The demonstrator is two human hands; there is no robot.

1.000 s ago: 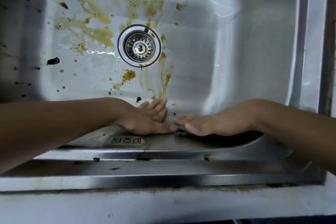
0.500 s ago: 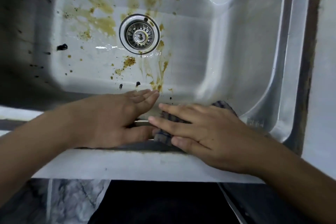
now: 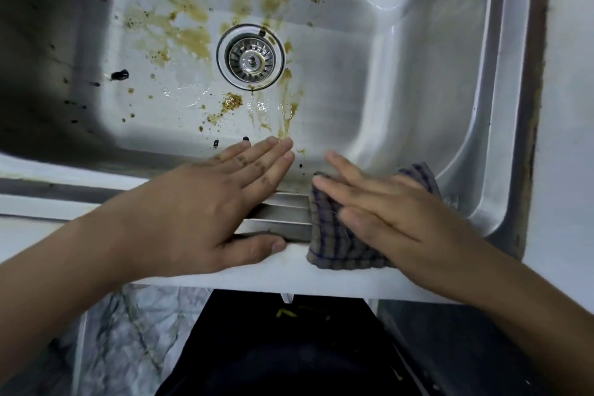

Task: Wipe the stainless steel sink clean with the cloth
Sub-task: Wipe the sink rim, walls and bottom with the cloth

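Head view shows us leaning over the stainless steel sink (image 3: 401, 80), whose floor carries brown smears and dark specks around the round metal drain strainer (image 3: 250, 56). Our right hand (image 3: 385, 219) lies flat on the dark checked cotton cloth (image 3: 334, 244), at about 5 o'clock from the drain. The cloth is draped over the near rim of the sink and partly over the white table edge (image 3: 289, 280), so we judge that the wiping begins at the rim before it goes down into the basin.

The right fingers (image 3: 340, 167) are stretched out and a little spread. They do not close on the cloth; they press it down with the palm, which suits rubbing better than carrying.

Our left hand (image 3: 205, 212) rests just beside it, at about 6 o'clock from the drain, empty. Its fingers (image 3: 263, 157) are straight and close together over the rim, and the thumb lies along the table edge, probably for support.
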